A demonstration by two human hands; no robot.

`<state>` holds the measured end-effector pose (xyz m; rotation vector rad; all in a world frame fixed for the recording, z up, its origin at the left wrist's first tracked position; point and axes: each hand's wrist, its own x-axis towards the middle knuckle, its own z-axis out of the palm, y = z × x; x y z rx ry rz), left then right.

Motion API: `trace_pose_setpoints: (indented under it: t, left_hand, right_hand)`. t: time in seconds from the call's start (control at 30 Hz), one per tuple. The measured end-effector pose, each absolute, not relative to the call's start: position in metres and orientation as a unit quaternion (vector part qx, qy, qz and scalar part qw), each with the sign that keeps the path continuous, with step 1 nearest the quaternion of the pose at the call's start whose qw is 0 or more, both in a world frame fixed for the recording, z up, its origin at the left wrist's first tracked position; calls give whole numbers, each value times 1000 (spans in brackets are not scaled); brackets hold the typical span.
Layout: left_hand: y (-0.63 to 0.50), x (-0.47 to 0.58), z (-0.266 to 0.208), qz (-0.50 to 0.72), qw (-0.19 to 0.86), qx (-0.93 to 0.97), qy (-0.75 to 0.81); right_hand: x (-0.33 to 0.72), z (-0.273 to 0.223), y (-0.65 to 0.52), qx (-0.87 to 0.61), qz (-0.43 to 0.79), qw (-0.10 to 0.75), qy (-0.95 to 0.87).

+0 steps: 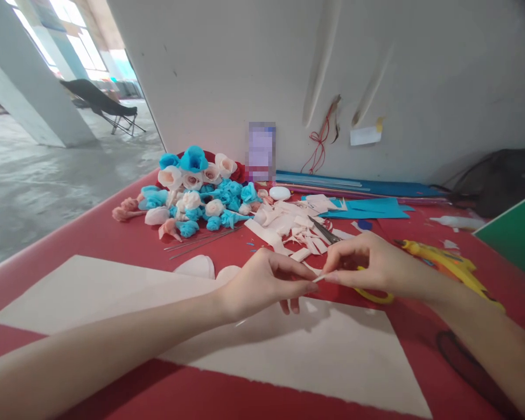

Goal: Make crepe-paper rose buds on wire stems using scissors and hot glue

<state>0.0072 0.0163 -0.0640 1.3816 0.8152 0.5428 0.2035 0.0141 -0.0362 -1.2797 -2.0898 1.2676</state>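
Observation:
Over a large pale paper sheet (289, 350), my hands meet at a thin whitish strip (318, 279), perhaps paper. My left hand (262, 286) pinches one end between thumb and forefinger, its other fingers curled below. At the opposite end, the fingertips of my right hand (363, 265) are closed on the same strip. A faint thin line, possibly a wire, shows under my left palm. Yellow-handled scissors (378, 297) lie beneath my right hand, their dark blades pointing to the cut paper. Rounded pale paper pieces (196, 266) lie beyond my left wrist.
Blue, white and pink paper flowers (201, 192) are heaped at the back left, near thin wires (201, 242). Pale paper scraps (289, 224) and blue paper (367, 208) lie behind my hands. A yellow glue gun (455, 268) is at right, before a green board (516, 239).

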Motion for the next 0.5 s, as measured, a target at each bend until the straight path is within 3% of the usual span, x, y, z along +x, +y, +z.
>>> trace_pose_setpoints:
  t: [0.5]
  left_hand:
    - [13,3,-79,254,675,601,344]
  right_hand:
    - [209,-34,17,-473,446,178,-738]
